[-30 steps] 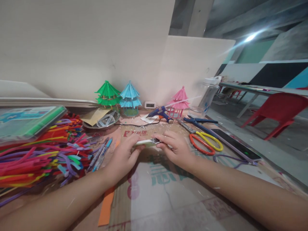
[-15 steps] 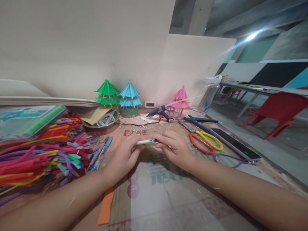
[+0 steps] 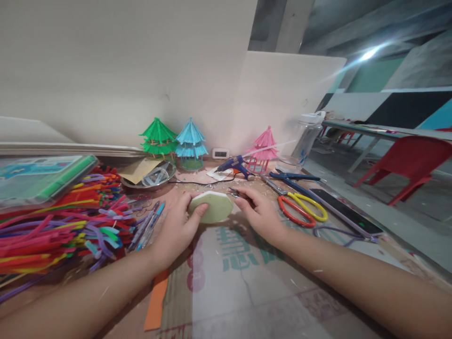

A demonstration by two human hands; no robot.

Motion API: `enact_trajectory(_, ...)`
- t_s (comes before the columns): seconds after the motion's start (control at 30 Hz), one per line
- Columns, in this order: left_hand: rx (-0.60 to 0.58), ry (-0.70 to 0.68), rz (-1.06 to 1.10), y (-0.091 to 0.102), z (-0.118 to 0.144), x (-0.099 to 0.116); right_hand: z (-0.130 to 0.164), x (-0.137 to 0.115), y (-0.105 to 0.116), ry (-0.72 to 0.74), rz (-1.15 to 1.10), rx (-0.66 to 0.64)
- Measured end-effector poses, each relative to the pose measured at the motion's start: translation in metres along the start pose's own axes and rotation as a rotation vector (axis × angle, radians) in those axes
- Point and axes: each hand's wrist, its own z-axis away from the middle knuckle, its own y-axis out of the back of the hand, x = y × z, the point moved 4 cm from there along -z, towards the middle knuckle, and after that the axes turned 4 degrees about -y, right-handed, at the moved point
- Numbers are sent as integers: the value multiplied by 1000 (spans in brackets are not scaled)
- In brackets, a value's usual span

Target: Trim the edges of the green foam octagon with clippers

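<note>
Head: panel [image 3: 214, 210] (green) in left hand [image 3: 179, 227]

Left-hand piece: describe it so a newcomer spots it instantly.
From the big pale board at the back, drop past the blue glue gun to the left hand. The piece sits between its thumb and fingers. It is flat, many-sided and pale green with a white edge, unlike the slim dark tool in the right hand.
</note>
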Motion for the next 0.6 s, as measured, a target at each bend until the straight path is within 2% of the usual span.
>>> enact_trajectory(0.2,-5,38,132,-2,0,-1,1,3,-8,-66,-69,-67)
enact_trajectory(0.33,-90,53,188,-6,-1,3,2,0,-10,-64,-56,-124)
enact_trajectory(0.4,-103,34,162,-6,-1,4,2,-3,-7,-30,-32,-126)
enact_trajectory(0.6,-40,-23,79,-3,-1,3,2,-15,3,179,18,-109)
